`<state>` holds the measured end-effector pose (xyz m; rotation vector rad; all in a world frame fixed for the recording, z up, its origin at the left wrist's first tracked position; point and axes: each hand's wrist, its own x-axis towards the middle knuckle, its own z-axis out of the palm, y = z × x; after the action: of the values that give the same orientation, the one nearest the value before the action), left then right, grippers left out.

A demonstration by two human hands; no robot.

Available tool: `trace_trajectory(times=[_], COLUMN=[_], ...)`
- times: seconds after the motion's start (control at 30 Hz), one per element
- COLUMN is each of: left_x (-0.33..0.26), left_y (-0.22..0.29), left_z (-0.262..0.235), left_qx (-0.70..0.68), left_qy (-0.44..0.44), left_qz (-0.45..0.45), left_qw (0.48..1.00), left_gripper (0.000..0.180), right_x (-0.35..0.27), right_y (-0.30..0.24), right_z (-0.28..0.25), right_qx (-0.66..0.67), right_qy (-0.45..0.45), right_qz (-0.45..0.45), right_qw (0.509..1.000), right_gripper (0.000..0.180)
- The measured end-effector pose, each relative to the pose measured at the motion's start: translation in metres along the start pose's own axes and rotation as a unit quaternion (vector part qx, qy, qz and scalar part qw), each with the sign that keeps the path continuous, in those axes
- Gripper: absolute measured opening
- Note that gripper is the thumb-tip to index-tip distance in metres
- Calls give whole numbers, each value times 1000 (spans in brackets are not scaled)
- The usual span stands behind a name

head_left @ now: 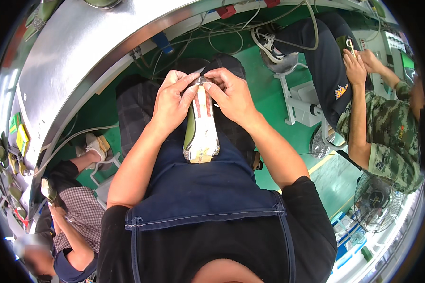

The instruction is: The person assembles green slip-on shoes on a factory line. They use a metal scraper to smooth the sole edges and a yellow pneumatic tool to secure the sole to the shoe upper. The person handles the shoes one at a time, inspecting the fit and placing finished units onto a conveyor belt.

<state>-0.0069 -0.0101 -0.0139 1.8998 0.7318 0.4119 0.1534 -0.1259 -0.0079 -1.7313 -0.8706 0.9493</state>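
A shoe upper on a last (pixel 201 127) lies bottom up on my lap, its green side showing on the left. Its underside is white, with a reddish strip near the front and a yellowish patch at the heel end nearest me. At the far, toe end my left hand (pixel 172 96) pinches the dark edge of the upper with thumb and fingertips. From the other side my right hand (pixel 231 96) grips the same toe edge, its thumb pressed against the underside. Both hands are closed, and the fingertips hide part of the toe.
A metal worktable (pixel 75 52) curves along the left, with green shoe parts and a yellow box (pixel 22 139) on it. Cables (pixel 231 40) hang beneath. One co-worker (pixel 382 127) sits at right, another (pixel 73 226) at lower left, both handling shoes. A fan (pixel 377 200) stands at lower right.
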Motion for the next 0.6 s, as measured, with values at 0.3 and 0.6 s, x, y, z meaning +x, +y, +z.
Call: trace_trajectory(times=[0.3, 0.6], left_x=[9, 12], left_y=[5, 8], left_z=[1, 5], left_qx=[15, 30], left_qy=[8, 25], left_qz=[-16, -50], left_qw=[1000, 998], left_gripper=[28, 25], right_x=[7, 19], right_y=[-3, -28], right_z=[-3, -19], right_qx=[-17, -82], right_qy=[-9, -61], right_qz=[32, 67], right_qw=[999, 992], right_gripper=[25, 27])
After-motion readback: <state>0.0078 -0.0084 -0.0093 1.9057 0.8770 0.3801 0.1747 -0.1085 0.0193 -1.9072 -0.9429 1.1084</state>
